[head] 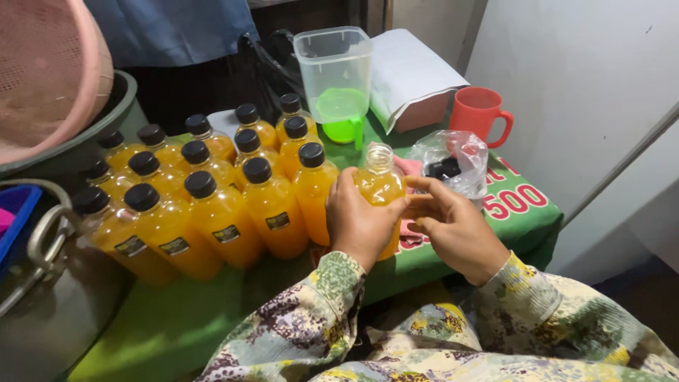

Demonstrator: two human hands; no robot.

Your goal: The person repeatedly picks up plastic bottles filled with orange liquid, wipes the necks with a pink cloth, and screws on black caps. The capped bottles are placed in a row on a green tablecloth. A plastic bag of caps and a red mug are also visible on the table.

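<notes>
An uncapped plastic bottle of orange liquid stands on the green-covered table. My left hand wraps around its left side. My right hand touches its right side with the fingertips. Just left of the bottle stand several matching bottles with black caps, packed in rows. Behind my right hand lies a clear plastic bag with black caps inside.
A clear measuring jug with a green funnel in it stands at the back. A red mug sits by the white wall. A metal pot and a pink basket are at the left. A white paper-wrapped box lies behind.
</notes>
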